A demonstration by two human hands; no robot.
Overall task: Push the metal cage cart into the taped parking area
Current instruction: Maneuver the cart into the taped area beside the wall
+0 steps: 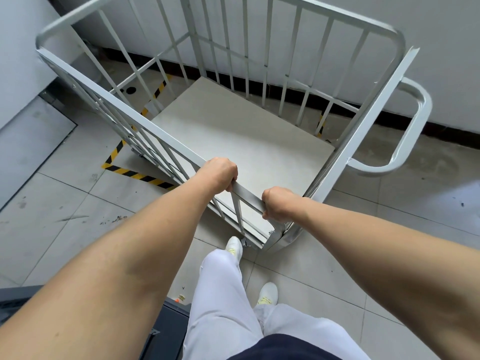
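Note:
A white metal cage cart [358,131] with barred sides and a pale flat floor fills the middle of the view. My left hand [218,172] and my right hand [278,202] both grip the top rail of its near side, close together. Yellow-and-black striped tape [137,175] marks a parking area on the tiled floor; one strip runs under the cart's near-left corner, another [158,92] leads toward the wall. A short piece of tape [320,124] shows through the far bars. The cart stands skewed over the taped lines, and its wheels are mostly hidden.
A white wall with a dark skirting [441,131] runs behind the cart. A looped push handle [413,126] sticks out on the cart's right side. A dark grey object [166,323] sits by my left leg. My feet in white shoes stand just behind the cart.

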